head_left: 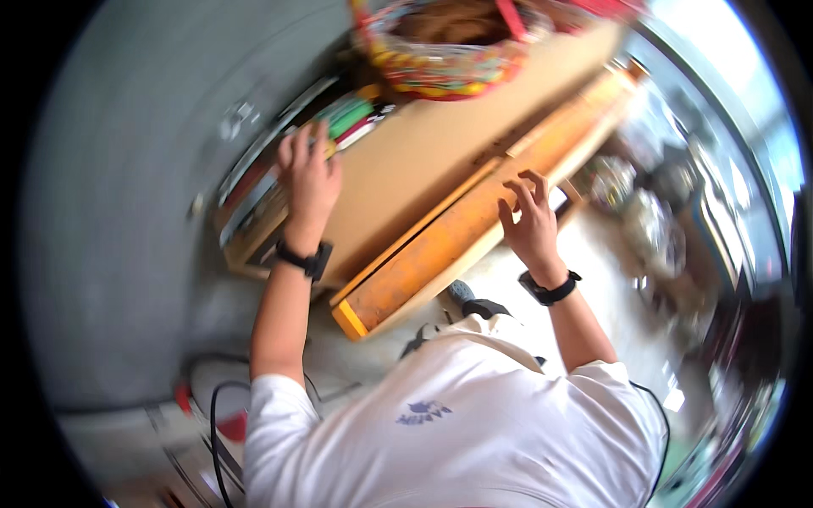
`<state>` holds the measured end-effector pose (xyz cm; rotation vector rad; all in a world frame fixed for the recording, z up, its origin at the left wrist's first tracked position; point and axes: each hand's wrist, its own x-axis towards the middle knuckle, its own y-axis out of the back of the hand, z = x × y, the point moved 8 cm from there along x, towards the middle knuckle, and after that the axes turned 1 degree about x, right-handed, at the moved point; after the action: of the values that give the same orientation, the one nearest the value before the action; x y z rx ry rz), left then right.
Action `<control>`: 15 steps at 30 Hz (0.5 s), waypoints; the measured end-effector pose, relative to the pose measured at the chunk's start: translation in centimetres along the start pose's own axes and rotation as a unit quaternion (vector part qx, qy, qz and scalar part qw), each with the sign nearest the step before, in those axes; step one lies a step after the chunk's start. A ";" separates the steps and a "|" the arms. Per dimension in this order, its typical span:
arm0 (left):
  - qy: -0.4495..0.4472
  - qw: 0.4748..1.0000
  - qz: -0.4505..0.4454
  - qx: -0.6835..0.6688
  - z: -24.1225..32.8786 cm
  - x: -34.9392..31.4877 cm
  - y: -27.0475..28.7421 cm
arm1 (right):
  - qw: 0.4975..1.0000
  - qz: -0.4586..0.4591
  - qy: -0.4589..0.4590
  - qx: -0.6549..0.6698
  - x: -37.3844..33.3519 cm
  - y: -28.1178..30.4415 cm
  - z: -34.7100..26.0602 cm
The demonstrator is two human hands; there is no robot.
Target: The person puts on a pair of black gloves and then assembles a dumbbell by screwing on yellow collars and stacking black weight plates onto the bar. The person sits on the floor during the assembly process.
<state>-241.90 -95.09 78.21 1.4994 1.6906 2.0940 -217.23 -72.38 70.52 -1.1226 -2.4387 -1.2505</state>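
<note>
Evidently, the long orange trough, drawer-like, lay slantwise along the near side of a tan board. It looked stiff and woody, probably awkward for its length rather than fragile, and moderately heavy; its scuffed inside seemed unlikely to be slippery. The raised long rims offered the surest hold, with one hand toward each end to keep it from twisting.

The right hand was over or beside its near rim, fingers spread and loosely curled, thumb apart, with nothing visible in their grasp; whether they touched the rim could not be told. Across the board, the left hand reached the far-left edge, fingers slightly bent, just beside a green item. Blur hid whether they gripped anything.

Farther out, a colourful woven basket stood at the board's far end, clear plastic bags lay to the right, and a dark shoe showed below the trough.
</note>
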 end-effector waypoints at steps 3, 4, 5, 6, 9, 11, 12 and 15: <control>-0.166 0.979 0.089 -0.076 4.6 -3.1 1.3 | 0.986 0.031 -0.129 -0.101 -14.5 7.4 4.4; -0.183 0.973 0.102 -0.095 6.5 -5.4 1.6 | 0.974 0.007 -0.188 -0.127 -19.6 9.8 6.3; -0.206 0.969 0.078 -0.116 8.4 -7.6 1.4 | 0.957 -0.016 -0.251 -0.144 -25.1 11.9 8.3; -0.207 0.971 0.084 -0.085 8.9 -10.2 1.0 | 0.943 -0.037 -0.292 -0.157 -30.4 12.8 10.7; -0.251 0.951 -0.015 -0.181 13.4 -15.2 -1.0 | 0.855 -0.116 -0.461 -0.208 -43.9 14.1 17.4; -0.316 0.899 -0.128 -0.276 19.5 -20.5 -1.5 | 0.768 -0.143 -0.604 -0.161 -56.7 15.2 20.5; -0.354 0.864 -0.179 -0.310 22.8 -23.3 -0.7 | 0.738 -0.090 -0.652 -0.151 -64.3 15.5 20.9; -0.426 0.777 -0.246 -0.392 33.3 -29.6 0.9 | 0.602 0.026 -0.789 -0.119 -85.6 14.5 19.4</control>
<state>-202.80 -88.66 57.87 1.1993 0.6145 1.2182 -144.01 -99.00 27.48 -3.4109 -2.9148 -0.2922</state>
